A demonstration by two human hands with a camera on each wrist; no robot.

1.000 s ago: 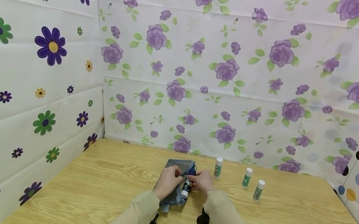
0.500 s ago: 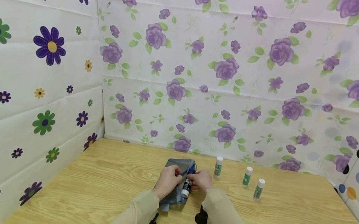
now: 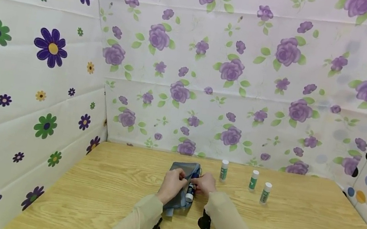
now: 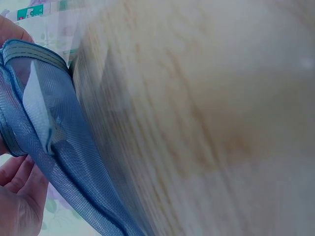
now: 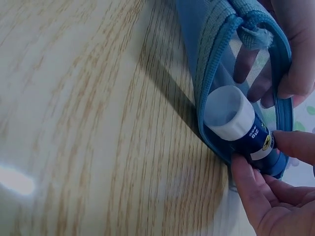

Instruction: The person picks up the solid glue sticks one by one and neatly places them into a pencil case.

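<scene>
A blue mesh zip pouch (image 3: 173, 204) lies on the table, its zipped mouth spread wide on the right side. My left hand (image 3: 172, 185) grips the upper edge of that mouth; in the right wrist view its thumb and fingers bend over the zip rim. My right hand (image 3: 206, 183) pinches a dark blue glue stick (image 5: 260, 142) with a white cap between thumb and fingers. The stick lies within the pouch's mouth, cap toward the near end, and rests along the lower zip edge. In the left wrist view, the pouch (image 4: 74, 113) hides part of the hands.
To the right, three green-labelled glue sticks with white caps stand upright: one glue stick (image 3: 223, 171) near the right hand, another glue stick (image 3: 253, 180), and a third glue stick (image 3: 265, 193). Flowered cloth (image 3: 184, 106) hangs behind the wooden table (image 3: 112, 191).
My right wrist and forearm have shifted slightly left. The left hand, pouch and glue stick stay almost where they were.
</scene>
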